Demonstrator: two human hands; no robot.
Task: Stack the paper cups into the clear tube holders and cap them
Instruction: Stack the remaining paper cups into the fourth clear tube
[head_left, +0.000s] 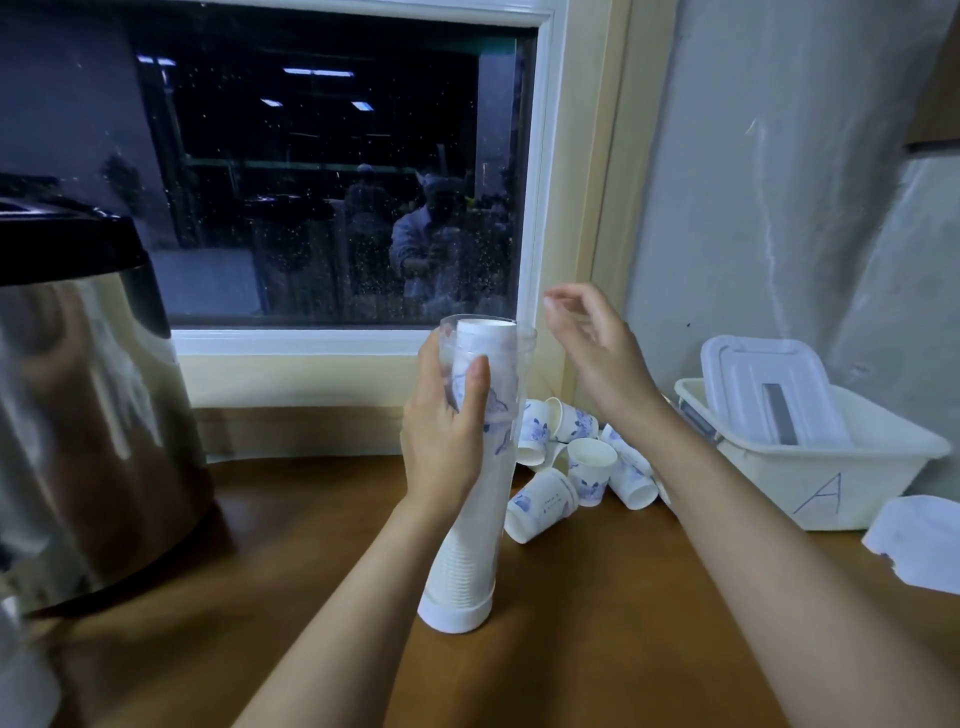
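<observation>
A: Tube status?
B: Clear tube holder (498, 499) stands upright on the wooden surface (291, 545), white base cap (454, 613) at the bottom. Nested stack of paper cups (488, 338) fills it almost to the open mouth. No top cap on it, and I can't pick one out anywhere.

A: Hands?
B: Left hand (447, 436) is wrapped round the tube's upper part, thumb across the front. Right hand (597, 358) holds nothing. Its fingers are loosely spread and a bit curved, and it hovers just beside the tube mouth, apart from it.

A: Loose cups?
B: Pile of loose cups (576, 457), blue-flowered, mostly on their sides behind the tube. They're next to a white bin (831, 493) marked A. Steel urn (78, 389) is far left.

A: Handling?
B: My read: the tube is thin, stiff plastic and smooth, so probably slippery. It's tall and narrow, so tippy. Best hold is the upper-middle wall, where the left hand is. The cups are light and thin-walled and will dent if squeezed, so pinch them gently at the rim. The stack looks near full, so capping should be close.
</observation>
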